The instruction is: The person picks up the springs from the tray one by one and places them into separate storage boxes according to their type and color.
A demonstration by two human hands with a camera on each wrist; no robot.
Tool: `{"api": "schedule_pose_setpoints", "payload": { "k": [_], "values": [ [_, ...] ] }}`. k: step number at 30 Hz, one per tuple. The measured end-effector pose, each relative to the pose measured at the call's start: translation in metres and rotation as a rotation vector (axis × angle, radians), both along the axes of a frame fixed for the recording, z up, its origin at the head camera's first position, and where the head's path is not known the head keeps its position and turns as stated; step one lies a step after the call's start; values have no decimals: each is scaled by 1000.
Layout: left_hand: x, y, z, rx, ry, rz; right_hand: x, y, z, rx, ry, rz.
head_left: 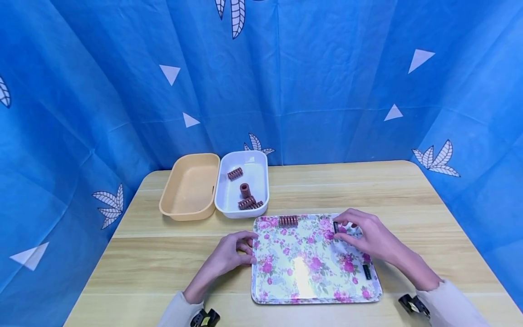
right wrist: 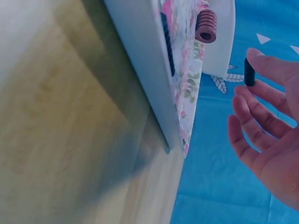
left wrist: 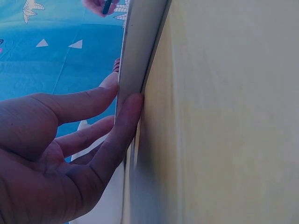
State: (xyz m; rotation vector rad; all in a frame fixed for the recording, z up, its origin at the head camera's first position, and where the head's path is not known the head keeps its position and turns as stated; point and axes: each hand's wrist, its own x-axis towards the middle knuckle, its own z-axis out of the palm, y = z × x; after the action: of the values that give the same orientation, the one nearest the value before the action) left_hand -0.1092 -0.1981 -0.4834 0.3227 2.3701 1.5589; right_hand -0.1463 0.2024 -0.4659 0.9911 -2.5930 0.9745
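Observation:
Over the upper right of the flowered tray (head_left: 286, 268), my right hand (head_left: 367, 234) pinches a small black spring (right wrist: 250, 72) end to end between thumb and forefinger. The other fingers of that hand are bent loosely. At the tray's left side my left hand (head_left: 230, 254) grips the rim, its thumb (left wrist: 110, 80) on top and a finger against the outer wall. A second black spring (head_left: 367, 272) lies on the tray near its right edge. One thick brown spring (head_left: 288, 221) lies along the tray's far edge.
Beyond the tray, a white plastic basin (head_left: 261, 172) holds several brown springs (head_left: 244, 190). Against its left side stands a tan basin (head_left: 188, 190). All of this is on a wooden table (head_left: 347, 186), with a blue curtain (head_left: 310, 91) behind.

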Motion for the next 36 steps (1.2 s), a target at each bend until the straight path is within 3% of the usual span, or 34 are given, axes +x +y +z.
{"api": "schedule_pose_setpoints", "payload": {
  "k": [22,36],
  "values": [
    [-3,5,-5,-24,-30,-18,-24,-25,8,-56,-9,32],
    [0,-1,0,-21,7,-5,-40,-54,13,-122,19,70]
  ]
}}
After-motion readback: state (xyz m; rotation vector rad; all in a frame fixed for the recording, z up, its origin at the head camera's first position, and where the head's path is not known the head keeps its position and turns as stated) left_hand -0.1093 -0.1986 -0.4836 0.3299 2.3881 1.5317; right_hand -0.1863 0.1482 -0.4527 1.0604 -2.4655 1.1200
